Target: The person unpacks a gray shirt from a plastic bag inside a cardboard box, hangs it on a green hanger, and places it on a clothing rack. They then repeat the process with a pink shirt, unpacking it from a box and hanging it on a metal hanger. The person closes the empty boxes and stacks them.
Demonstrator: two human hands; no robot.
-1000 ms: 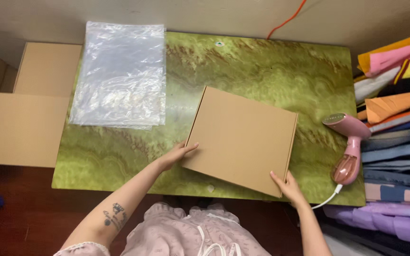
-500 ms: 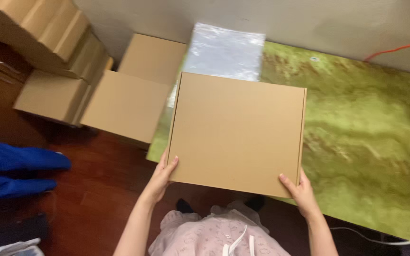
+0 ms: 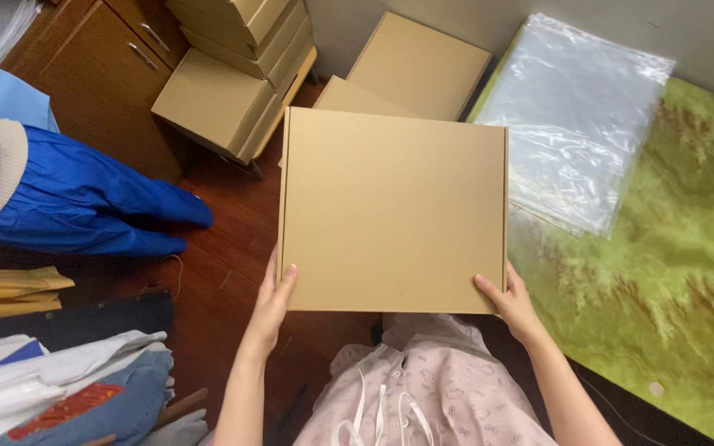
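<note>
Flat brown cardboard box (image 3: 392, 211) held in air, closed, clear of green table (image 3: 663, 272), above dark wood floor (image 3: 216, 272). Left hand (image 3: 272, 301) clasps near-left corner, right hand (image 3: 510, 299) near-right corner, fingers wrapped under edge. Clear plastic bags (image 3: 576, 116) lie at table's far-left corner. More cardboard boxes (image 3: 233, 74) stacked beyond. Judgement: box lifted off, not set down anywhere yet.
</note>
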